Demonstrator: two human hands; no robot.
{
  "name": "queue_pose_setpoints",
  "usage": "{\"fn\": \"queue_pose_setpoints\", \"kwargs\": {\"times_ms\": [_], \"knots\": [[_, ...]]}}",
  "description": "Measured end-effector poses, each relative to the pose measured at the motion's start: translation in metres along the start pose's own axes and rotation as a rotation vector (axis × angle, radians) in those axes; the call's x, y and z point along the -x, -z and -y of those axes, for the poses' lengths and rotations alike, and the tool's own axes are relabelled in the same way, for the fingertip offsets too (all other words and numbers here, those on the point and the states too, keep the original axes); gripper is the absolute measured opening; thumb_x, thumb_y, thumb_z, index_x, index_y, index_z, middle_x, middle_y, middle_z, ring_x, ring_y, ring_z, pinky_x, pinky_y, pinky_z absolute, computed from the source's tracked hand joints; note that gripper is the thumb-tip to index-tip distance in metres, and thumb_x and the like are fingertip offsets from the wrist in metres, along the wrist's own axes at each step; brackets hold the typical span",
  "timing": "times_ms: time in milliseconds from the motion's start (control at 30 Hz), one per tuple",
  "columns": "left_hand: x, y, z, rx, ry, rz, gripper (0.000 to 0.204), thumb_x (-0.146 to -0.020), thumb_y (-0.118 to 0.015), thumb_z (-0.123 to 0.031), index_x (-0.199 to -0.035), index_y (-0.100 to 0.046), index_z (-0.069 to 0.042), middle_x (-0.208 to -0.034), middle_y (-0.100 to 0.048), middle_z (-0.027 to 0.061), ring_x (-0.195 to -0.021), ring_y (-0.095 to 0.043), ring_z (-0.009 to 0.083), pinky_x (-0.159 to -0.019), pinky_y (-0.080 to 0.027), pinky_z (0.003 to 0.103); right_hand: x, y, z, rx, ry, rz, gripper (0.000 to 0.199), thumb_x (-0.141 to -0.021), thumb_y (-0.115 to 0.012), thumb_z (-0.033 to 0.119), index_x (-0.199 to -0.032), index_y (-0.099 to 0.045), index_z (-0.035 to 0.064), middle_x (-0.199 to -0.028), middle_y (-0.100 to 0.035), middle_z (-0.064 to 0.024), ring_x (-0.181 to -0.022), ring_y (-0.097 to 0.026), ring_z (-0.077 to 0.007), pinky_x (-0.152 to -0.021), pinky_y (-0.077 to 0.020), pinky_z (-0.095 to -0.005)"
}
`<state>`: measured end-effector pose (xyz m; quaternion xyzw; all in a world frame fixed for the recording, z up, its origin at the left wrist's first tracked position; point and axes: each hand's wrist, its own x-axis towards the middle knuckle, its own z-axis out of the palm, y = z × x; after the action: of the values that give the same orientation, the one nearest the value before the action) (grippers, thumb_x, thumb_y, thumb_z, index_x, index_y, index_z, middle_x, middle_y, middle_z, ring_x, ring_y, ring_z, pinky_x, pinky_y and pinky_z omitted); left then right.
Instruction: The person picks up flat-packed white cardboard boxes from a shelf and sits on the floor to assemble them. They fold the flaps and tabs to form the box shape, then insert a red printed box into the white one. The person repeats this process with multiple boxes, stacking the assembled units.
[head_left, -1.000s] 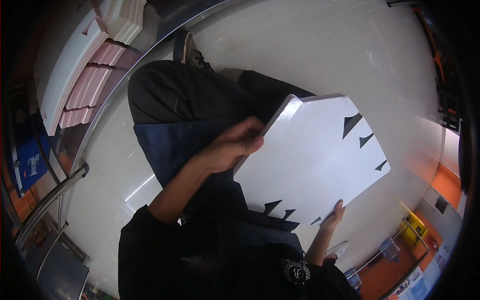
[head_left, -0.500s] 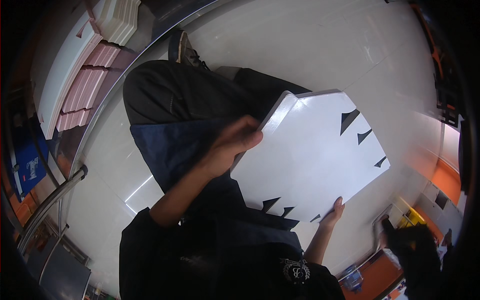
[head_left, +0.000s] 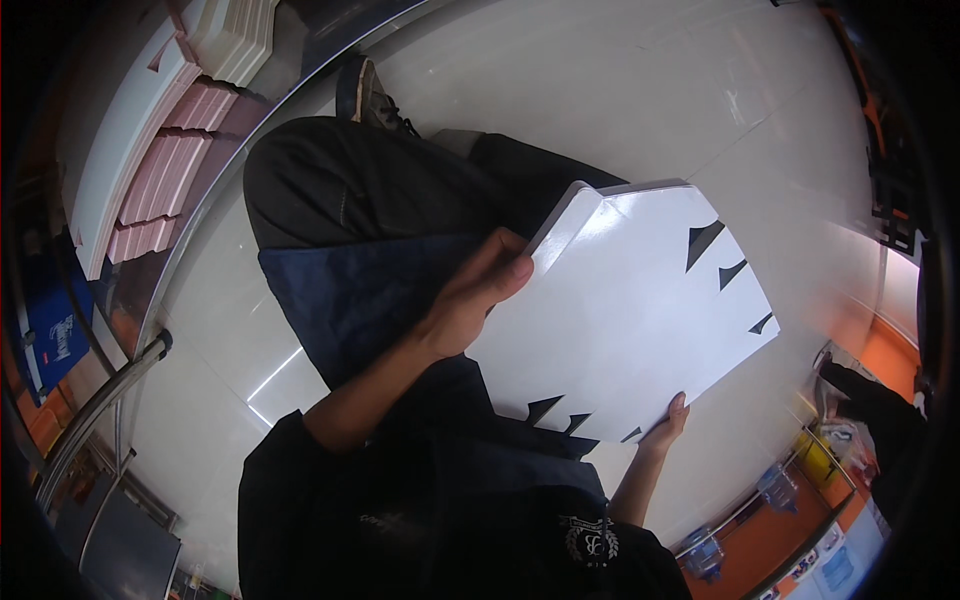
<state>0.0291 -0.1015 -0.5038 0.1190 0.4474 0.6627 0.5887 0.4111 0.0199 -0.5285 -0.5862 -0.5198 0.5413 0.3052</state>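
Observation:
A stack of white card blanks (head_left: 620, 310), with dark triangular notches along two sides, lies tilted above my lap. Its top sheet is glossy, and the far-left corner is angled. My left hand (head_left: 478, 290) grips the stack's left edge, thumb along the rim and the other fingers partly hidden. At the near right corner, my right hand (head_left: 668, 425) holds the lower edge with its thumb on top; its other fingers are out of sight beneath the sheets.
Pink and white stacks of card blanks (head_left: 165, 175) stand at the upper left beside a metal edge. A curved metal rail (head_left: 100, 400) runs at the left. At the lower right are an orange surface (head_left: 760, 545), clear plastic bottles (head_left: 703, 555) and a person's dark sleeve (head_left: 880, 400).
My left hand and the stack's left edge have shifted slightly right. My right hand stays at its corner. The other person at the right has moved farther up and outward.

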Motion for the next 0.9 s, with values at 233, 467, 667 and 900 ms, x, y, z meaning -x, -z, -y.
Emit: {"fn": "queue_pose_setpoints", "kwargs": {"times_ms": [233, 467, 667, 900], "knots": [[-0.001, 0.002, -0.001, -0.001, 0.013, 0.017, 0.038, -0.097, -0.046, -0.044, -0.102, -0.047, -0.006, -0.087, -0.048, 0.0006, -0.082, -0.044, 0.0070, -0.075, -0.037, 0.023, 0.000, 0.002, 0.000, -0.004, -0.005, -0.010, 0.068, -0.089, -0.055, 0.041, -0.134, -0.035, -0.0052, -0.128, -0.049, -0.0193, -0.118, -0.048, -0.0305, -0.100, -0.0386, -0.0419], [0.001, -0.001, 0.004, -0.034, 0.061, -0.115, 0.042, -0.092, -0.054, -0.047, -0.100, -0.053, -0.006, -0.086, -0.052, 0.0011, -0.082, -0.048, 0.0077, -0.074, -0.039, 0.023, 0.002, 0.001, 0.005, 0.014, 0.000, -0.041, 0.066, -0.089, -0.054, 0.039, -0.134, -0.035, -0.0058, -0.127, -0.049, -0.0195, -0.117, -0.049, -0.0305, -0.100, -0.0386, -0.0419], [0.005, -0.010, -0.001, -0.003, 0.105, -0.253, 0.039, -0.091, -0.058, -0.044, -0.098, -0.057, -0.005, -0.084, -0.056, 0.0011, -0.079, -0.053, 0.0096, -0.072, -0.042, 0.024, 0.004, -0.006, 0.011, -0.007, -0.035, -0.036, 0.065, -0.089, -0.054, 0.038, -0.133, -0.036, -0.0064, -0.126, -0.050, -0.0197, -0.115, -0.050, -0.0300, -0.099, -0.0396, -0.0415], [0.004, -0.004, 0.002, 0.195, 0.044, -0.061, 0.036, -0.093, -0.052, -0.029, -0.119, -0.050, -0.004, -0.099, -0.056, 0.0029, -0.092, -0.051, 0.0100, -0.082, -0.039, 0.026, 0.006, -0.006, 0.003, 0.009, -0.094, -0.135, 0.062, -0.087, -0.054, 0.034, -0.130, -0.039, -0.0077, -0.121, -0.054, -0.0190, -0.111, -0.053, -0.0287, -0.095, -0.0419, -0.0393]]}}
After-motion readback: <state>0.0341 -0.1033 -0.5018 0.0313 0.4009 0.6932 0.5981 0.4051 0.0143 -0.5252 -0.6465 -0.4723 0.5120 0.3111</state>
